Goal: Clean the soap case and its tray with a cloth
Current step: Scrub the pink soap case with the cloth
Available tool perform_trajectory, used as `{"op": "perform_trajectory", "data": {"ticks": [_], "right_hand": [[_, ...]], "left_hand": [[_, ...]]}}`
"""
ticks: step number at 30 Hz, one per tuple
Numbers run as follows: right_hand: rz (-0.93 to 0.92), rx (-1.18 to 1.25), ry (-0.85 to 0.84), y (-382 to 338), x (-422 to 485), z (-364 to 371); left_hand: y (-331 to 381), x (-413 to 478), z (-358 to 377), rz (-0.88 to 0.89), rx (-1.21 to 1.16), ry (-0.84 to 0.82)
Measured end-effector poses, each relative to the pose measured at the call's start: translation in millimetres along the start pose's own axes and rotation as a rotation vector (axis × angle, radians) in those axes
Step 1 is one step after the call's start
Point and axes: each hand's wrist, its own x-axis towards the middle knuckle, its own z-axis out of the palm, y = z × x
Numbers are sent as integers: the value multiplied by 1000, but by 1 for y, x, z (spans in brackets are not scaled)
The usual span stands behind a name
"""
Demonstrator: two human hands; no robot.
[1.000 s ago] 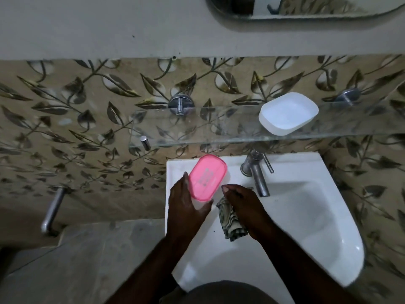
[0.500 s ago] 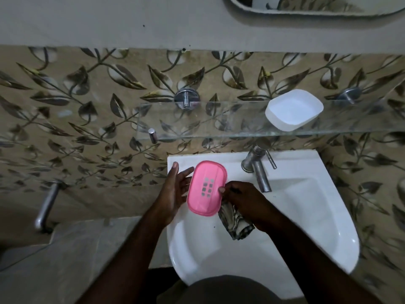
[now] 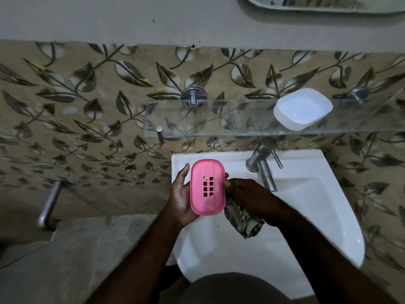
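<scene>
Centre of frame: pink tray (image 3: 207, 187), slotted face up, held over the left rim of the white sink (image 3: 306, 207). Left hand (image 3: 180, 199) cups it from below: thumb up along the tray's left edge, fingertips just peeking past its right edge, palm mostly hidden under the plastic. Right hand (image 3: 252, 197) is just right of the tray, fingers curled round a patterned cloth (image 3: 243, 221). One fingertip touches the tray's right edge; the other fingers are tucked under, can't tell how they lie. The cloth hangs below the hand over the basin, its upper part hidden in the grip. Too dark to read its pattern.

White soap case (image 3: 303, 108) sits open side up on the glass shelf (image 3: 219, 121), upper right, well apart from the tray. Shelf's right end cut off by the frame edge. Metal tap (image 3: 264, 170) stands on the sink back, right of the hands. Mirror (image 3: 328, 6) at top right, only its lower edge shows. Metal bar (image 3: 49, 202) at lower left, against the wall. Both forearms run off the bottom of frame.
</scene>
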Motion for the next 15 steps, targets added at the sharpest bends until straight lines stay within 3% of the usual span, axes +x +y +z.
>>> {"op": "perform_trajectory", "data": {"ticks": [4, 8, 11, 15], "right_hand": [[-60, -107, 77, -3, -5, -4], [1, -19, 256, -3, -13, -24], [41, -22, 326, -4, -17, -31], [-49, -164, 319, -15, -18, -25]], "left_hand": [[2, -1, -11, 79, -40, 1], [-2, 2, -13, 68, -54, 7], [-4, 7, -10, 110, 5, 115], [-5, 10, -4, 160, 83, 204]]}}
